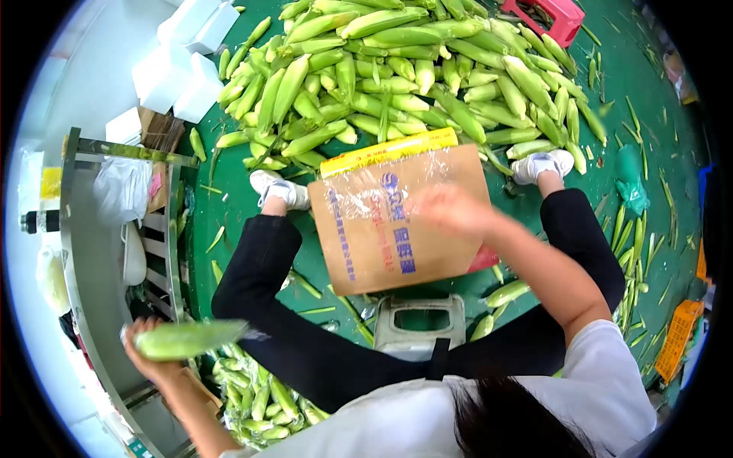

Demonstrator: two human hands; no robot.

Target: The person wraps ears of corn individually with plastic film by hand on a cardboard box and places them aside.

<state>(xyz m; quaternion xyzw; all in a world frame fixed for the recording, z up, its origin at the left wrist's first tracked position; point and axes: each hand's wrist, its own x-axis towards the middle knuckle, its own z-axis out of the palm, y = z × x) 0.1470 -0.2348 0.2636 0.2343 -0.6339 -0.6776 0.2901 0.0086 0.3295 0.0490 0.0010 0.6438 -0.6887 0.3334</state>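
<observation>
At the lower left, my left hand is closed round the end of a green ear of corn, which looks blurred, with a bit of clear film at its far tip. My right hand is over the brown cardboard box between my knees; motion blur smears its fingers. Clear film lies on the box top, and a yellow roll box rests along its far edge. Beyond lies a big heap of unwrapped corn.
Wrapped corn is piled at my lower left, beside a metal rack. White foam boxes stand at the upper left. A pink stool is at the upper right, an orange crate at the right. Loose husks litter the green floor.
</observation>
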